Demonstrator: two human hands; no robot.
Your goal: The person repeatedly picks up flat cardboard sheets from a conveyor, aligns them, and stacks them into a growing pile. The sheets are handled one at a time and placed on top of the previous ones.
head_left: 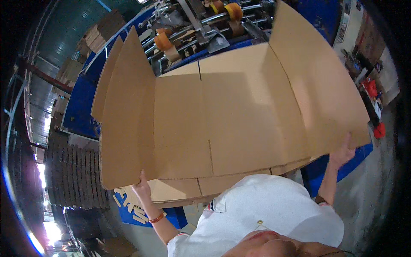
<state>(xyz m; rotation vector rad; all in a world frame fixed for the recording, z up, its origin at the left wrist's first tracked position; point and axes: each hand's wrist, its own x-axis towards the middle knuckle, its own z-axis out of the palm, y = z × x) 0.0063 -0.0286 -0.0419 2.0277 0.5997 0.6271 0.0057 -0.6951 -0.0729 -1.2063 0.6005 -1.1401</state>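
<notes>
A large brown cardboard sheet [244,111] spreads out before me, its left panel [128,115] and right panel [319,81] folded up at the sides. My left hand [142,189] grips the near edge of the left panel, thumb up on the inner face. At the near corner of the right panel, my right hand [342,153] holds on with its thumb against the cardboard; its other fingers are mostly hidden. Slots and crease lines run across the sheet. Below its near edge lies more flat cardboard [175,190].
Just beyond the sheet stands a machine with metal shafts and orange rollers [233,11], set in a blue frame [79,107]. Small cardboard offcuts [139,215] lie on a blue surface at lower left. Stacked cardboard [75,171] stands farther left. Red items [379,130] are at the right.
</notes>
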